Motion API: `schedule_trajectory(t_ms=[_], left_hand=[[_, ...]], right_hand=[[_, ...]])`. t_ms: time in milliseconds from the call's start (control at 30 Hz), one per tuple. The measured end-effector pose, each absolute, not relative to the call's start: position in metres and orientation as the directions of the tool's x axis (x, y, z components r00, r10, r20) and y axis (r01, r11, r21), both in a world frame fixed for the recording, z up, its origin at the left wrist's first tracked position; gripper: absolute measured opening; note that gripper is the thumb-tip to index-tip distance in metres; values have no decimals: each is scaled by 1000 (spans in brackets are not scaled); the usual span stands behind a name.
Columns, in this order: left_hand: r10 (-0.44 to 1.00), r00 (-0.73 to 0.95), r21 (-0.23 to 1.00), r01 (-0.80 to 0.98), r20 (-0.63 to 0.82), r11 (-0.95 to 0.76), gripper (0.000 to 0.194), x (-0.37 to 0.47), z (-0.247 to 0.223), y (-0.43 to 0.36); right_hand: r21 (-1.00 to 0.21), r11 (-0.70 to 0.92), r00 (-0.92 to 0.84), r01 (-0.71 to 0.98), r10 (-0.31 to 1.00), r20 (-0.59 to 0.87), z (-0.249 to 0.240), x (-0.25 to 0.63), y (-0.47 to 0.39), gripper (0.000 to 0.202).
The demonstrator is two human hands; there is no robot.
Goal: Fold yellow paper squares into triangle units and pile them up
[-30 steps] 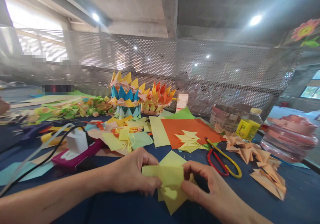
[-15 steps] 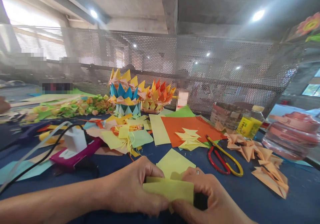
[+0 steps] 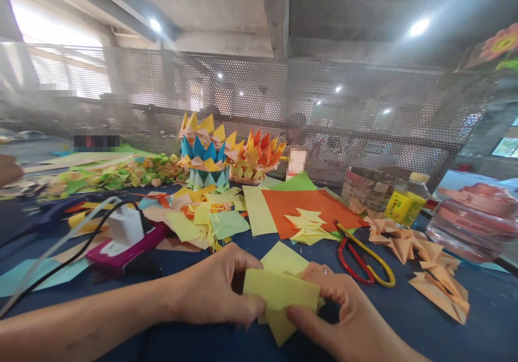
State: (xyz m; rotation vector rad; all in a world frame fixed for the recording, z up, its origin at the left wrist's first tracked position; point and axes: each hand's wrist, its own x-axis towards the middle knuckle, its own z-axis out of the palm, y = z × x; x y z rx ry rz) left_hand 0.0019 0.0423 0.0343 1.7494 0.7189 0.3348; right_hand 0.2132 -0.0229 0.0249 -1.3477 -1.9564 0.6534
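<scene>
My left hand [image 3: 226, 289] pinches the left edge of a folded yellow paper [image 3: 279, 294], its thumb in front and fingers behind. The right side of that paper is gripped by my right hand [image 3: 334, 302], which wears a ring; its thumb presses the front face. A pointed corner of the paper sticks out below. Just behind it, a flat yellow sheet [image 3: 285, 258] lies on the dark blue table. Scissors with red and yellow handles [image 3: 364, 259] rest beyond my right hand. Folded yellow paper pieces [image 3: 309, 224] lie on an orange sheet [image 3: 279, 205].
Folded peach paper pieces [image 3: 439, 292] trail along the right, near a yellow-labelled bottle [image 3: 407, 203] and a pink jug [image 3: 477, 222]. Left stands a magenta power strip [image 3: 117, 251] with cables. Paper crowns [image 3: 206, 159], scraps [image 3: 194, 224] and a mesh partition [image 3: 364, 119] are farther back.
The folded yellow paper has been raised and turned so its broad face shows, with a corner now pointing down. Both hands still hold it, and my right thumb has moved up onto its face.
</scene>
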Motion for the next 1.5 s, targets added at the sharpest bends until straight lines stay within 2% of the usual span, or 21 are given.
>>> schedule_trajectory(t_ms=[133, 300, 967, 1133, 1367, 1500], left_hand=[[628, 767, 945, 290, -135, -151, 6, 1, 34, 47], [630, 766, 949, 278, -125, -151, 5, -1, 34, 51], [641, 762, 931, 296, -95, -215, 8, -4, 34, 62], [679, 730, 935, 287, -72, -209, 5, -7, 34, 70], [726, 687, 953, 209, 17, -220, 13, -10, 33, 79], [702, 710, 957, 158, 61, -242, 24, -8, 33, 75]], right_hand=[[-659, 385, -303, 646, 922, 242, 25, 215, -20, 28], [-692, 350, -310, 631, 932, 188, 28, 220, -18, 34], [-730, 341, -305, 592, 933, 189, 34, 225, -15, 32], [-753, 298, -236, 587, 952, 192, 32, 231, -9, 31], [-766, 253, -238, 591, 962, 133, 30, 237, -3, 36], [-719, 292, -272, 631, 951, 148, 29, 236, -3, 40]])
